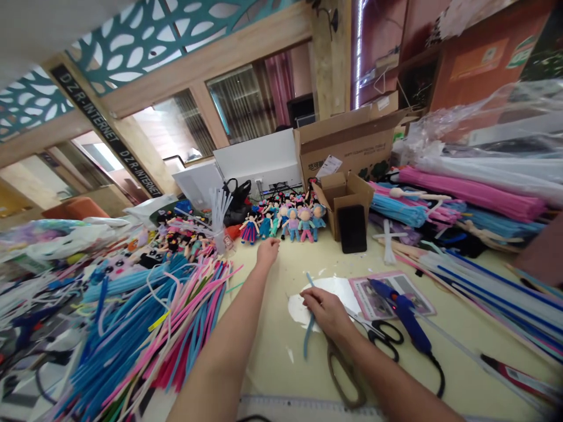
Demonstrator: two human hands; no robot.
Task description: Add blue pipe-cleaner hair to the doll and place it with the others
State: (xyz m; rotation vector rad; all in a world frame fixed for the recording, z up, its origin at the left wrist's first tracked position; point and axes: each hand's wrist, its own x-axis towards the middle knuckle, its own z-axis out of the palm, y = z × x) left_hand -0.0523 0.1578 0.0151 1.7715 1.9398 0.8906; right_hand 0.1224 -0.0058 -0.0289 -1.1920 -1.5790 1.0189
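My left hand (pixel 268 253) reaches to the far part of the pale yellow table (pixel 272 316), in front of a row of small dolls (pixel 292 224). Its fingers are bent together, and anything between them is too small to make out. Nearer to me, my right hand (pixel 324 310) is closed at the edge of a white sheet (pixel 336 290). A blue fuzzy stem (pixel 308 339) runs by its fingertips, partly hidden by the hand. Under my right wrist lie brown-handled scissors (pixel 345 378), and black-handled scissors (pixel 382 337) are just right of them.
A blue glue gun (pixel 407 316) lies at the right by a pink-edged card (pixel 369 293). Behind stand a black phone (pixel 353 230) and cardboard boxes (pixel 347 146). Bundled stems (pixel 127 328) cover the left side; more (pixel 475 193) lie right. A ruler (pixel 308 409) is at the front.
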